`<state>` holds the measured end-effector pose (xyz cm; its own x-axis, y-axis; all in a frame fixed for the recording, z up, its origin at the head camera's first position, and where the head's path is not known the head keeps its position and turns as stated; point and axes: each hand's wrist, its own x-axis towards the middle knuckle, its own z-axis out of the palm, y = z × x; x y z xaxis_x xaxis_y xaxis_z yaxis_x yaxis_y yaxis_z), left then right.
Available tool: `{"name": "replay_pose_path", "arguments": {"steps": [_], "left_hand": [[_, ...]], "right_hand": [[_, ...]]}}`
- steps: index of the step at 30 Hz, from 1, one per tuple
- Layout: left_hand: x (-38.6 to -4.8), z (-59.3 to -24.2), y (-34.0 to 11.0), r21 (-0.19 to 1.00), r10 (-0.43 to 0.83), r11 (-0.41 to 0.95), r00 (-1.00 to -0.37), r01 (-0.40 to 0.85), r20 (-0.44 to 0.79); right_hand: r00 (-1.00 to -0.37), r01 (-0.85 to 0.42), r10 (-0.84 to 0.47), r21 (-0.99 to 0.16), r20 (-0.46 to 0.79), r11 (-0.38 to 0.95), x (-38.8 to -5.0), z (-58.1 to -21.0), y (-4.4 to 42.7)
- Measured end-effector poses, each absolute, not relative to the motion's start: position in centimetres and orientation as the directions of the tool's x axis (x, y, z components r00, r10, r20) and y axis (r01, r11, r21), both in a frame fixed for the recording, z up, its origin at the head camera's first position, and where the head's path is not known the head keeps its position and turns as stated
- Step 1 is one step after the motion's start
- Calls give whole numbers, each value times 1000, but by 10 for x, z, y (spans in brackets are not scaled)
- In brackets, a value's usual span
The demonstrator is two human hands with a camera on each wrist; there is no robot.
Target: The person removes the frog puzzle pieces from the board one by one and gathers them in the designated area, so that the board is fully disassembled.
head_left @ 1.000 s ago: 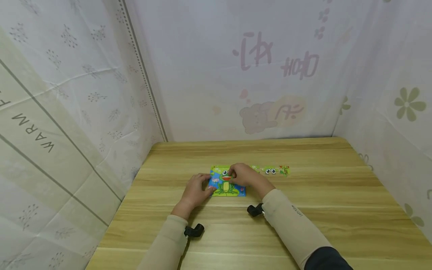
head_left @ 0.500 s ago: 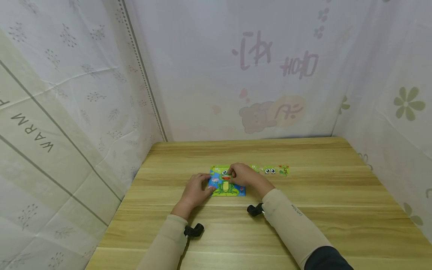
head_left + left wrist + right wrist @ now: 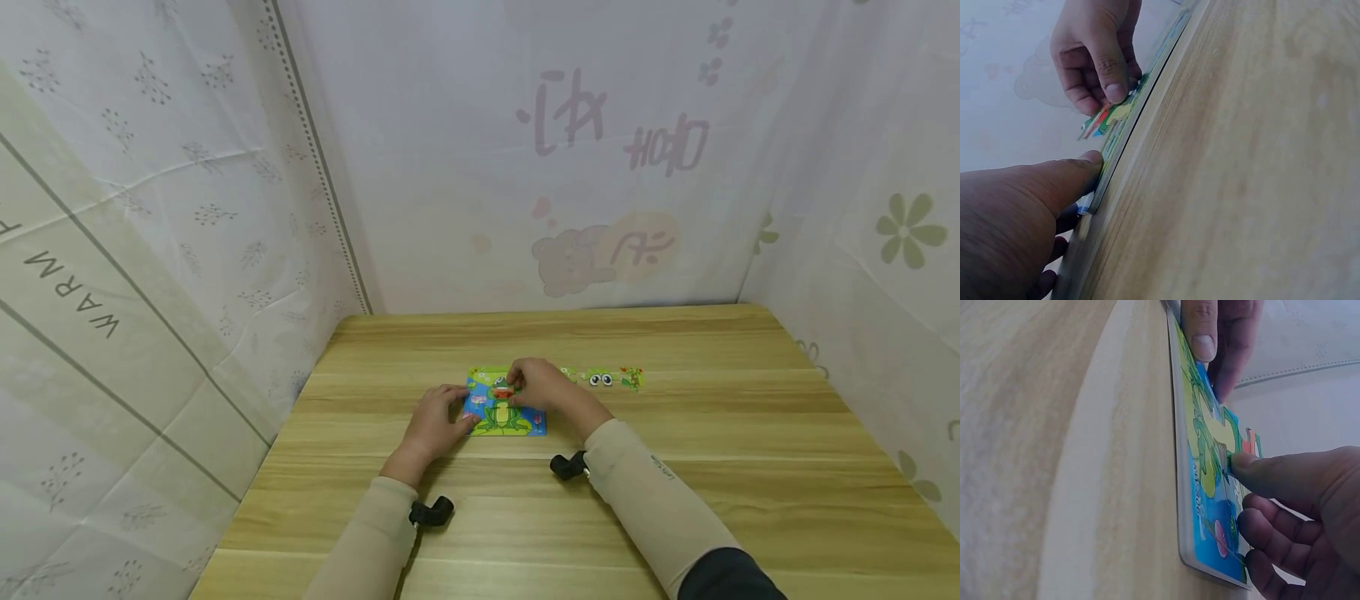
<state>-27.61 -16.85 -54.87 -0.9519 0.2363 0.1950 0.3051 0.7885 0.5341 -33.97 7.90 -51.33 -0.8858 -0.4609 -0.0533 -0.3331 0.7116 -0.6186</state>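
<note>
A frog jigsaw puzzle with a blue and green picture lies flat in its tray on the table. My left hand holds the puzzle's left side, its thumb on the picture and another finger at the border. Between thumb and finger, my right hand pinches a puzzle piece with the frog's red mouth. That piece is tilted, its far part raised above the picture in the left wrist view. My right hand hides the puzzle's upper right part in the head view.
Loose pieces lie in a row to the right: a piece with two eyes, a red and green corner piece, and a green piece partly behind my right wrist. The wooden table ends at a patterned curtain.
My right hand has moved up very slightly, and the mouth piece has tipped out of the picture. My left hand and the loose pieces stay in place.
</note>
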Motion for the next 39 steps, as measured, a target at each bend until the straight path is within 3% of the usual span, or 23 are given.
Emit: {"name": "replay_pose_path", "arguments": {"steps": [7, 25, 39], "left_hand": [[-276, -549, -169, 533, 234, 789, -952, 305, 199], [-276, -550, -169, 534, 231, 790, -953, 302, 198], [-276, -550, -168, 538, 235, 783, -949, 312, 210]], "right_hand": [[-894, -334, -447, -653, -9, 680, -339, -514, 79], [-897, -388, -441, -547, 38, 742, -340, -521, 81], [-914, -354, -403, -561, 40, 748, -338, -520, 82]]}}
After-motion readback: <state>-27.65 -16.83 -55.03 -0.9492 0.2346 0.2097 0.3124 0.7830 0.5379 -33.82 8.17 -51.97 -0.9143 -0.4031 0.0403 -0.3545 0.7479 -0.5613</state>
